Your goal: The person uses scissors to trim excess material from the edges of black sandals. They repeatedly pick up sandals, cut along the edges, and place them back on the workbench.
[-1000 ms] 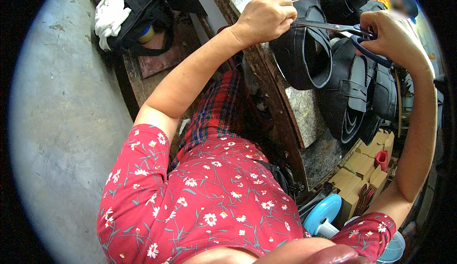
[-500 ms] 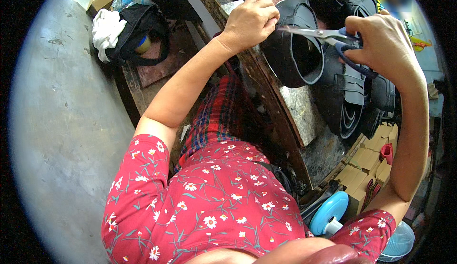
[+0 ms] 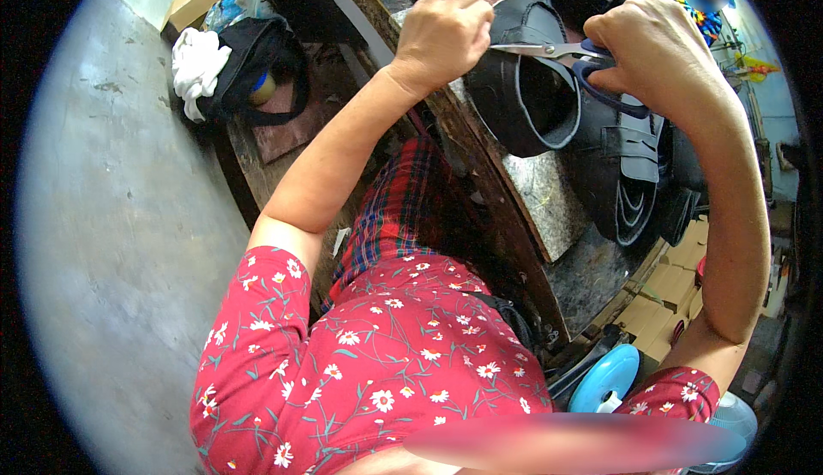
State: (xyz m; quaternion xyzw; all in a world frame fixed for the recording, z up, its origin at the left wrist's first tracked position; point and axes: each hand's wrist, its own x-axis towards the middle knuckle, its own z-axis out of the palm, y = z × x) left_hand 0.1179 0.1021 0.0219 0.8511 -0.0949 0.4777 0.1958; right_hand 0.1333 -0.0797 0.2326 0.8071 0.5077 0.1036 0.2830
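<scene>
My left hand [image 3: 443, 36] is closed in a pinch at the top middle, just left of a black leather shoe upper [image 3: 506, 108]. Whatever its fingers grip is hidden or too fine to make out. From the right, my right hand [image 3: 656, 57] grips scissors [image 3: 549, 50] with dark blue handles. Their blades point left across the upper, with the tips close beside my left fingertips. The upper rests on the workbench in a loop, its opening facing up. More black uppers [image 3: 630, 162] with strap details lie nested under my right hand and forearm.
The worn workbench [image 3: 544, 205] runs diagonally, its wooden edge near my lap. Lower right are cardboard boxes [image 3: 656, 312] and a blue round object [image 3: 604, 378]. A black bag [image 3: 274, 55] with white cloth [image 3: 199, 62] sits at upper left, near a grey wall [image 3: 111, 201].
The scissors and my right hand have moved left, bringing the tips closer to my left hand. My left hand has shifted slightly up and left.
</scene>
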